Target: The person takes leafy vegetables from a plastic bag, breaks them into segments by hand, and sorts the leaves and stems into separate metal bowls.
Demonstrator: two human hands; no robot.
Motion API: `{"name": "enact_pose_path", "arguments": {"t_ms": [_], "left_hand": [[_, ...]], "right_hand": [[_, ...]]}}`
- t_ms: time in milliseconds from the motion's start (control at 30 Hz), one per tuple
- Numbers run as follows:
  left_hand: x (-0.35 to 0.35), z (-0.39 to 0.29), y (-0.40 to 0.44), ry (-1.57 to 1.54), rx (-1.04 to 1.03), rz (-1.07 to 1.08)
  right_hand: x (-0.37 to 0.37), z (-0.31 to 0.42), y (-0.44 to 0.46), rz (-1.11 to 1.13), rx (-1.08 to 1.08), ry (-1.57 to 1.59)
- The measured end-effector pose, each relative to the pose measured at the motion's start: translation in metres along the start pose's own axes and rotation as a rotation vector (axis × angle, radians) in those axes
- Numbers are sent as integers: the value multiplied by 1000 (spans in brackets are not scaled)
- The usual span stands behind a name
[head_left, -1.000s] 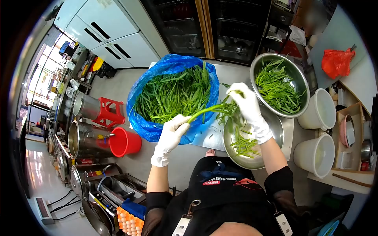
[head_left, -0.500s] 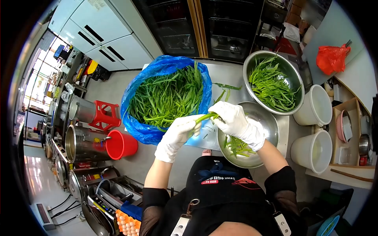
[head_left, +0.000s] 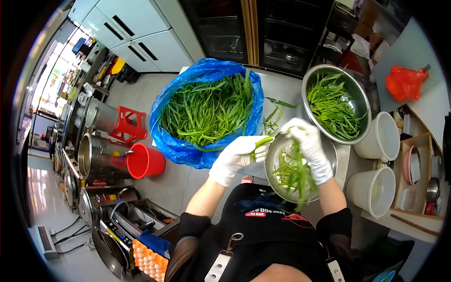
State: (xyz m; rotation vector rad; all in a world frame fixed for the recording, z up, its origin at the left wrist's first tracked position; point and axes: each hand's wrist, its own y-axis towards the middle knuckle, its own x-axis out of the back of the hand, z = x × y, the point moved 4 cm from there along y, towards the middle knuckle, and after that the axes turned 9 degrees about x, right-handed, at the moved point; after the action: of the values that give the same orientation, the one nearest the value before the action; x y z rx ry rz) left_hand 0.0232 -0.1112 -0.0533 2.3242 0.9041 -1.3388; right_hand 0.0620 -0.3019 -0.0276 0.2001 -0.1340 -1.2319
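White gloves cover both hands. My left hand (head_left: pixel 241 155) is closed around green stems (head_left: pixel 262 144), right of the blue bag. My right hand (head_left: pixel 304 138) grips leafy greens (head_left: pixel 299 176) that hang down over the lower steel bowl (head_left: pixel 329 155). Cut stem pieces (head_left: pixel 283 165) lie in that bowl. Long leafy greens (head_left: pixel 211 110) fill the blue plastic bag (head_left: pixel 162 141). Behind my right hand, another steel bowl (head_left: pixel 310 77) holds more greens (head_left: pixel 333 108). Loose leaves (head_left: pixel 271 123) lie on the metal table between the bag and bowls.
A red bucket (head_left: pixel 146 161), a red stool (head_left: pixel 128 124) and steel pots (head_left: pixel 101 157) stand at the left. Two white buckets (head_left: pixel 373 190) are on the right. An egg tray (head_left: pixel 149 262) sits at the lower left. Dark glass-door cabinets (head_left: pixel 286 33) stand behind the table.
My hands have moved apart. My right hand has shifted right over the lower bowl with leafy greens hanging from it, while my left hand keeps hold of short stems. The view has shifted slightly.
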Motion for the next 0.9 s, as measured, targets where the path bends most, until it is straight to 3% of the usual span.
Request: {"name": "enact_pose_path", "arguments": {"t_ms": [133,233,267,300,367,433,533,733,867,900], "left_hand": [[14,21,4,335,66,-153],[26,47,17,981,158,-374],[24,44,12,1412,206,-481],[24,36,6,1489,75,-535],[23,16,-8,1637,-194,-627],[32,-12,-30,1815,-224,-839],[51,-60,-62,2195,-87,-1091],[103,-77,-64,2736,79,-846],[120,-70,-56,2843,399,-719],[117,-72,-56,2865,398,-682]], "right_hand": [[62,17,-4,-283,75,-142],[112,13,-14,-330,120,-145],[129,8,-18,-310,160,-171],[131,10,-17,-293,200,-198],[130,-3,-23,-388,129,74],[121,-9,-31,-480,-37,263],[122,-34,-33,-476,28,292],[97,-46,-18,-447,-81,323],[88,-48,-16,-460,-100,350],[88,-47,-18,-469,-116,343]]}}
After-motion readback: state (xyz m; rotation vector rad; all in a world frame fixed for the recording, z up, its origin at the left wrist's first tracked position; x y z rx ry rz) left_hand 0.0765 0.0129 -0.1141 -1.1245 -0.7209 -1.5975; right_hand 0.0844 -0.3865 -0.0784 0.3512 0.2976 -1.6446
